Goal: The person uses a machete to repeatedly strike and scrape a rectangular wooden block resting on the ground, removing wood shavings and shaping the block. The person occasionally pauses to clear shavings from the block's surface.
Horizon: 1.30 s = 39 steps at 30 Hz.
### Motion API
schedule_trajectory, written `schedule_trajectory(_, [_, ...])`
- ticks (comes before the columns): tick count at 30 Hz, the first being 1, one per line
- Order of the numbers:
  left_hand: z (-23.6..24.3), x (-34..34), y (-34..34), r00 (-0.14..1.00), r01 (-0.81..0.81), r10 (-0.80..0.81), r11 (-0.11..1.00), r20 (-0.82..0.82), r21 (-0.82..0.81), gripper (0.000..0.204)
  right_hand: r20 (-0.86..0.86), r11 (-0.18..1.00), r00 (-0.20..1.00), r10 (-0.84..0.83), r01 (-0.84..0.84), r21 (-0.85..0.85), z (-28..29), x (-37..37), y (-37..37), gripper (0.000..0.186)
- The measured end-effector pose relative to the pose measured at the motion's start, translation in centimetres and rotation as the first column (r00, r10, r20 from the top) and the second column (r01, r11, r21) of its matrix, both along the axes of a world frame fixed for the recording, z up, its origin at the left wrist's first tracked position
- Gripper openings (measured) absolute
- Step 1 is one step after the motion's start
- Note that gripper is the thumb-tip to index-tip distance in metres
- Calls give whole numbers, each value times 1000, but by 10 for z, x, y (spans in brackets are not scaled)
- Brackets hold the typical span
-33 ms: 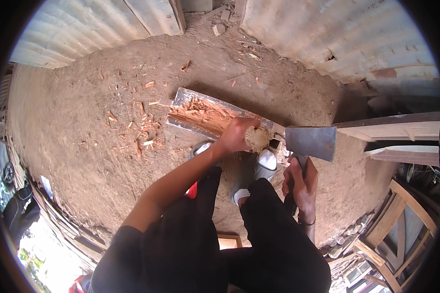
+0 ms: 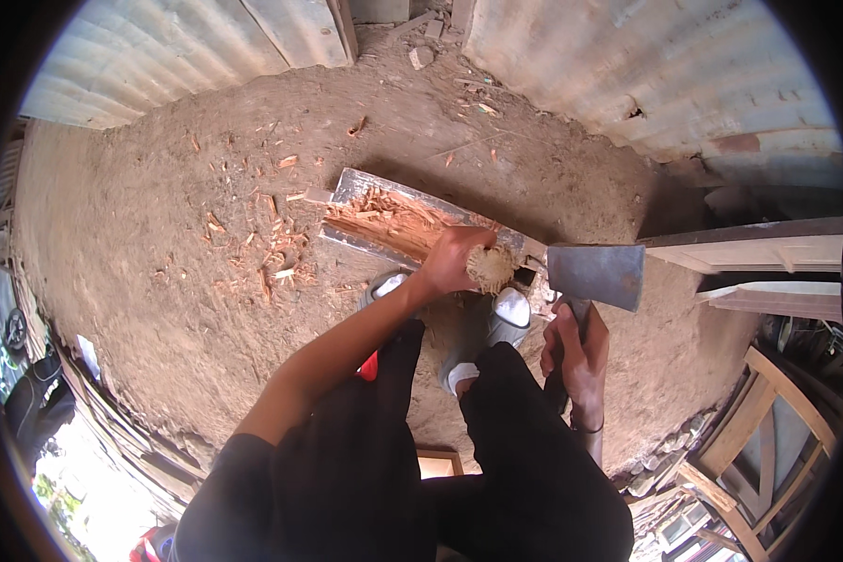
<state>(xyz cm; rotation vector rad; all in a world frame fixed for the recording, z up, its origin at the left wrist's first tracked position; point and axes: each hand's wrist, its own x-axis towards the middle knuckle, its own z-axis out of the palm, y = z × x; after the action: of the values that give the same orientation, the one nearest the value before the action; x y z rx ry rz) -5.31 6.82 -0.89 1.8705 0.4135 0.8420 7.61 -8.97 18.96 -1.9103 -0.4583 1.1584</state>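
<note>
My right hand [image 2: 579, 361] is closed round the handle of a hatchet [image 2: 596, 276]. Its broad grey blade points up and to the right, past the right end of a timber. My left hand [image 2: 454, 259] is wrapped round a short wooden piece with a rough, frayed, tan round end [image 2: 492, 269]; the rest of that piece is hidden by the hand. Beneath this hand lies the thick timber [image 2: 361, 245], slanting from upper left to lower right. Its edges are whitish, and its split, reddish-brown face carries loose splinters. A dark square hole shows near its right end.
Wood chips [image 2: 276, 258] are scattered on the dirt floor [image 2: 140, 244] to the left. My shoes [image 2: 509, 317] stand close to the timber. Corrugated metal sheets [image 2: 646, 84] rise at the back. Planks [image 2: 749, 245] jut in from the right, above a wooden frame [image 2: 721, 450].
</note>
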Motion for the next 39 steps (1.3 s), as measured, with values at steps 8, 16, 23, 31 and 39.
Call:
schedule_trajectory(8, [-15, -13, 9, 995, -18, 11, 997, 100, 75, 37, 4, 999, 1000, 27, -27, -43, -6, -5, -2, 30])
schedule_trajectory(16, [-11, -12, 13, 989, -69, 60, 995, 135, 69, 31, -6, 998, 999, 34, -35, -52, -9, -10, -1, 30])
schedule_trajectory(23, [-9, -12, 17, 982, -133, 128, 991, 140, 27, 30, 70, 995, 994, 87, -84, -44, -6, -11, 5, 30])
schedule_trajectory(31, [-11, 1, 15, 979, -174, 167, 983, 114, 56, 28, 420, 901, 897, 134, -287, 325, -26, -27, 7, 31])
schedule_trajectory(39, [-25, -2, 14, 987, -145, 142, 989, 81, 37, 29, 339, 909, 934, 115, -236, 343, -34, -32, 7, 29])
